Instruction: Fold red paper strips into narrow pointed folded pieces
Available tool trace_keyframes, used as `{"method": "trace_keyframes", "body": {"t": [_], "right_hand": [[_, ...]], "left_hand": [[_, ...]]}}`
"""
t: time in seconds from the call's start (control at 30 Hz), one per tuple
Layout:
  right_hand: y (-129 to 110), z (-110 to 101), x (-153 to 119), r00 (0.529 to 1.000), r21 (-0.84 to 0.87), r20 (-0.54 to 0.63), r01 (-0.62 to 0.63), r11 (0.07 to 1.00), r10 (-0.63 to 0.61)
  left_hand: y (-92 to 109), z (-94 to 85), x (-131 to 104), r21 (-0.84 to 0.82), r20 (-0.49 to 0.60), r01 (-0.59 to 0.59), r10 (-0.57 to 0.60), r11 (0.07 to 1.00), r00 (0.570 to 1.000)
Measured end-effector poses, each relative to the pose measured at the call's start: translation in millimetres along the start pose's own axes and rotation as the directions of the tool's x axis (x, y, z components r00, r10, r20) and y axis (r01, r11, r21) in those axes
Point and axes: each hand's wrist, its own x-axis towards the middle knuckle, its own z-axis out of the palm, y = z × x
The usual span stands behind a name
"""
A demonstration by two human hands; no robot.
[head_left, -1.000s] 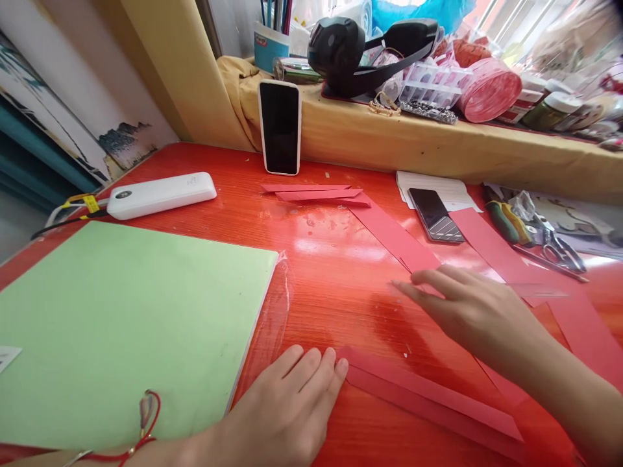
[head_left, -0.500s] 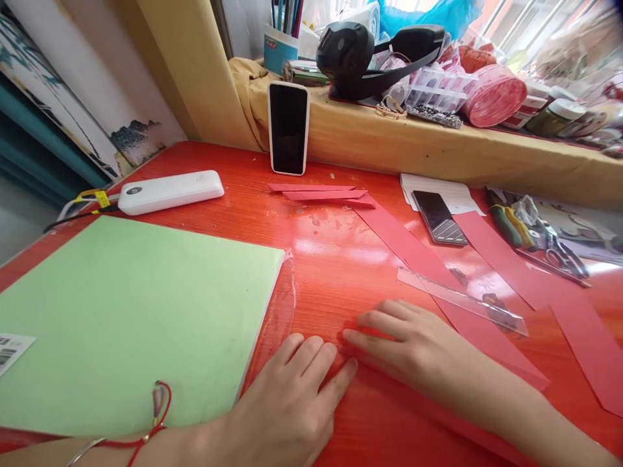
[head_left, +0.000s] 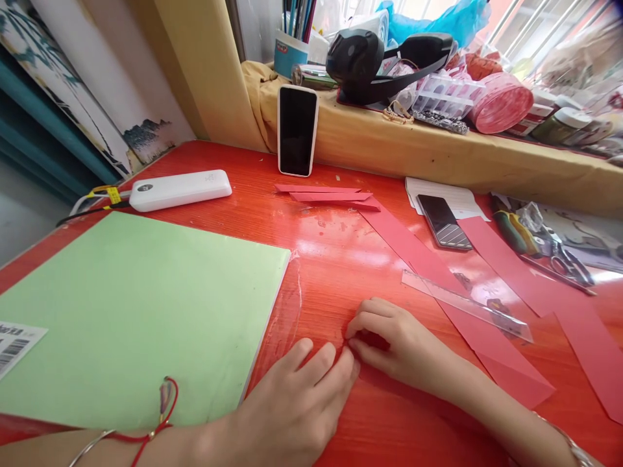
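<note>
Low in the middle of the head view, my left hand [head_left: 304,395] and my right hand [head_left: 389,334] meet at the fingertips. Thumb and forefinger of my right hand are pinched together on the tip of a red paper strip [head_left: 406,388]. Curled close beside them, the fingers of my left hand press on the same end. The strip runs back under my right forearm, and its colour nearly merges with the table. Left of my hands lies a light green board [head_left: 146,292]. To the right, a clear ruler [head_left: 462,301] rests across a long red paper piece [head_left: 428,266].
Folded red strips [head_left: 331,196] lie below a propped phone [head_left: 297,130]. A white power bank [head_left: 180,190] is at the back left. Another phone [head_left: 444,220], more red paper [head_left: 588,350], pliers [head_left: 511,232] and scissors [head_left: 564,253] occupy the right. A cluttered ledge [head_left: 360,117] borders the back.
My right fingers have drawn together from a flatter spread into a pinch. My left forefinger has closed in against them. The view has shifted slightly.
</note>
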Motion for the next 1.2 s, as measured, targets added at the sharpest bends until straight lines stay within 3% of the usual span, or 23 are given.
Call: {"method": "trace_keyframes", "body": {"t": [0.3,0.6,1.07,1.2], "right_hand": [[5.8,-3.1,3.8,0.997,0.007,0.042,0.058,0.998,-0.058],[25.1,-11.9,5.9,0.936,-0.171,0.108,0.349,0.922,-0.334],[6.4,-18.6,10.3,0.935,-0.180,0.171,0.340,0.923,-0.311],[-0.6,-18.0,12.1,0.966,-0.104,0.158,0.225,0.969,-0.207]], "left_hand": [[6.6,4.1,-3.2,-0.004,-0.050,0.070,-0.070,0.998,0.996],[4.4,1.8,-1.2,-0.022,-0.008,0.043,-0.043,0.999,0.999],[4.6,-4.4,-1.8,-0.048,0.047,0.023,-0.021,0.999,0.999],[3.8,-7.1,-0.8,-0.062,0.089,-0.005,0.010,0.998,0.996]]}}
